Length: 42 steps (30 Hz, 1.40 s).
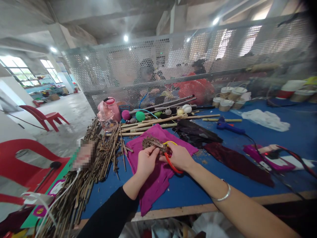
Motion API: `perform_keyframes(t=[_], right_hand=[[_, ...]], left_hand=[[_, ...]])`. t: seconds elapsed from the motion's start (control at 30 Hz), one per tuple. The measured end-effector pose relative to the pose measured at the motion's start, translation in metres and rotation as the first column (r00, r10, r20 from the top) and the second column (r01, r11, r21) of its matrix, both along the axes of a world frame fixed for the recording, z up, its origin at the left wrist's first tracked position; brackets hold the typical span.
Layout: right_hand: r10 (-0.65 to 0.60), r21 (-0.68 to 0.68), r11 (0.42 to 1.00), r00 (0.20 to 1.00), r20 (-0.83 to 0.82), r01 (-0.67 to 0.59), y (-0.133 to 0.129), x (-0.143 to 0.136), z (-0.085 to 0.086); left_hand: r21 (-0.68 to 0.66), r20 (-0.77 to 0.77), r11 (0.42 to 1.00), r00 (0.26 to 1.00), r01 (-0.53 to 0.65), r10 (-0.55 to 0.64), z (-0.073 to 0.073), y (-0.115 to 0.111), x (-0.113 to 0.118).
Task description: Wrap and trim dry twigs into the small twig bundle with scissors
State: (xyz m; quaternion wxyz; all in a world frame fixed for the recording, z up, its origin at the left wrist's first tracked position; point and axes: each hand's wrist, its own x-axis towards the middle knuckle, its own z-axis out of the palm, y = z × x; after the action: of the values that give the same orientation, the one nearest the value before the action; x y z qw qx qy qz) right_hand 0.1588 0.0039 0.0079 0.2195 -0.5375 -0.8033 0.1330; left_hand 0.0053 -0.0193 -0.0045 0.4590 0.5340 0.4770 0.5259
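My right hand [180,156] is closed around scissors [172,165] with red and yellow handles. Their blades reach left, against a clump of dried brown plant material [149,142]. The fingers of my left hand [146,161] pinch the near side of that clump, close to the blades; the exact pinch point is partly hidden. Beneath both hands a magenta cloth [155,195] lies spread on the blue table [111,195]. A large heap of dried brown stalks [84,188] lies to the left of my left hand.
Behind the cloth lie wooden sticks [148,124], yarn balls [140,116] and a pink jug [109,110]. Dark cloths [237,162], a blue glue gun [230,127] and a corded magenta device [269,158] sit rightward. A perforated metal screen [119,72] stands behind; people sit beyond it.
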Motion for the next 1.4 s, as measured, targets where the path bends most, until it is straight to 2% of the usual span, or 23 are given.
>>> perform_keyframes(t=[0.2, 0.57, 0.77, 0.9, 1.17, 1.4], right_hand=[[-0.027, 0.016, 1.000, 0.998, 0.060, 0.026, 0.000, -0.001, 0.001], [0.030, 0.118, 0.992, 0.999, 0.020, -0.032, 0.001, -0.003, -0.001], [-0.010, 0.035, 0.999, 0.999, -0.050, 0.012, 0.002, -0.002, -0.007], [-0.024, 0.015, 1.000, 0.997, -0.073, 0.025, 0.002, -0.003, -0.008], [0.000, 0.093, 0.996, 1.000, -0.018, 0.002, 0.002, -0.005, -0.005], [-0.051, 0.016, 0.999, 0.999, 0.014, 0.050, 0.001, -0.003, -0.007]], left_hand=[[-0.023, 0.027, 0.999, 0.999, -0.041, 0.041, -0.001, 0.002, 0.000], [0.003, -0.031, 0.991, 0.990, -0.135, 0.135, -0.003, 0.004, -0.001], [-0.016, 0.007, 0.994, 0.994, -0.107, 0.107, 0.002, 0.001, 0.002], [-0.103, 0.082, 0.991, 0.992, -0.090, 0.099, 0.006, 0.000, 0.005], [-0.059, -0.033, 0.989, 0.991, -0.133, 0.132, -0.003, 0.003, 0.001], [-0.039, -0.056, 0.987, 0.987, -0.155, 0.153, -0.005, 0.005, -0.001]])
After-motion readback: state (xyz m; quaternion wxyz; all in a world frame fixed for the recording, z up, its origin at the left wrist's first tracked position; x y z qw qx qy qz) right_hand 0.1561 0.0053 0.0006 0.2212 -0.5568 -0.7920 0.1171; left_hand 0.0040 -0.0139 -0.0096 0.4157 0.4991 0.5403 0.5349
